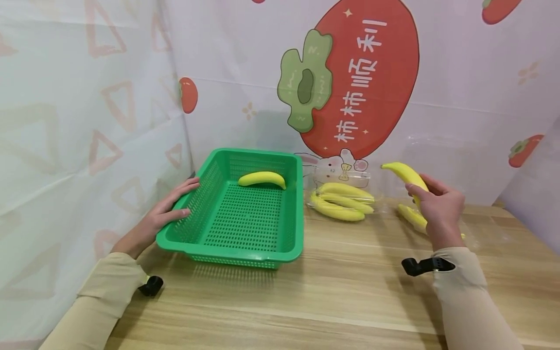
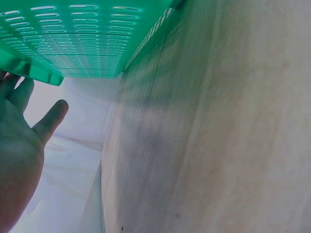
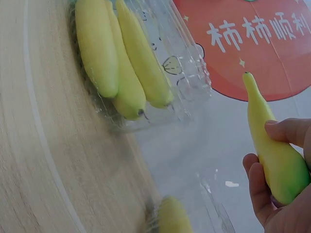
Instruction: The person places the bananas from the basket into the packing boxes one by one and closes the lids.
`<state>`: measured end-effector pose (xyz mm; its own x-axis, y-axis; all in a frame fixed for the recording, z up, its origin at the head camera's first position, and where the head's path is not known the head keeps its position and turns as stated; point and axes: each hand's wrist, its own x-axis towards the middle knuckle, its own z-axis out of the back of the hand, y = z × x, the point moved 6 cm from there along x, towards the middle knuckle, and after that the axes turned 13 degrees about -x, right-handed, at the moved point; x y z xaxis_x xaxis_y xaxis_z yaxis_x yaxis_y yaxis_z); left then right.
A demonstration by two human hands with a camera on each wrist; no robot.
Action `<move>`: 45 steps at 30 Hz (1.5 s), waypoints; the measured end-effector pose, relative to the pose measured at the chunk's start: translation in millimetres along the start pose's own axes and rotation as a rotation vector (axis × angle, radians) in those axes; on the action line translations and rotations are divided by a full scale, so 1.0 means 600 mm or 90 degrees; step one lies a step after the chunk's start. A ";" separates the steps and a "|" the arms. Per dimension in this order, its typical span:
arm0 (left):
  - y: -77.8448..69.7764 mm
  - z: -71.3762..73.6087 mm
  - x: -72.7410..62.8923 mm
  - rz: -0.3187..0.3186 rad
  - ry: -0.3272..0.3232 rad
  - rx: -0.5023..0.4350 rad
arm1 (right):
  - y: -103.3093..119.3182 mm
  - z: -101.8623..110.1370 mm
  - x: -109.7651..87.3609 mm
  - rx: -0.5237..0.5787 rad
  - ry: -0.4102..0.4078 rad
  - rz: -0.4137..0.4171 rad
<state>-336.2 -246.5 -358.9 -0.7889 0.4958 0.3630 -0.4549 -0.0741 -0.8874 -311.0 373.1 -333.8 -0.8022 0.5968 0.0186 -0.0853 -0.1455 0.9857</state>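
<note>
A green plastic basket (image 1: 290, 243) with slotted sides stands left of centre, one yellow banana (image 1: 262, 179) lying inside along its far wall. My left hand (image 1: 164, 206) rests at the basket's left rim, fingers extended and thumb spread apart; the left wrist view shows the fingertips partly hidden behind the rim. Raised at the right, my right hand (image 1: 442, 209) grips another banana (image 3: 262, 126) between thumb and fingers, its stem end pointing up and left. Below that hand, a further banana (image 1: 413, 217) lies in clear plastic packaging, partly covered by the hand and wrist.
Right of the basket, a clear plastic box (image 1: 367, 181) with its lid up holds three bananas (image 1: 339, 211). The wooden table (image 1: 350, 287) meets a printed cloth backdrop (image 1: 236, 73) behind, and another cloth (image 1: 57, 160) hangs close along the left side.
</note>
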 end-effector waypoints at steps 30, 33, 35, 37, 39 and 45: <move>-0.012 -0.006 -0.001 -0.034 0.007 -0.003 | -0.009 0.051 0.018 -0.058 -0.012 -0.014; -0.012 -0.006 -0.002 -0.032 0.008 -0.003 | -0.012 0.054 0.023 -0.115 -0.007 -0.021; -0.011 -0.006 -0.002 -0.031 0.008 -0.002 | -0.014 0.056 0.026 -0.166 0.003 -0.022; -0.011 -0.006 -0.002 -0.028 0.008 -0.003 | -0.017 0.059 0.028 -0.231 0.020 -0.017; -0.011 -0.006 -0.001 -0.026 0.007 -0.005 | -0.019 0.064 0.030 -0.301 0.033 -0.008; -0.013 -0.006 0.000 -0.040 0.008 -0.008 | -0.029 0.082 0.035 -0.451 0.055 0.002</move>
<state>-330.9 -242.8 -352.8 -0.7543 0.5095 0.4141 -0.4973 -0.0316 -0.8670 -297.4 427.1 -342.0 -0.8443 0.5355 -0.0205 -0.4232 -0.6427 0.6386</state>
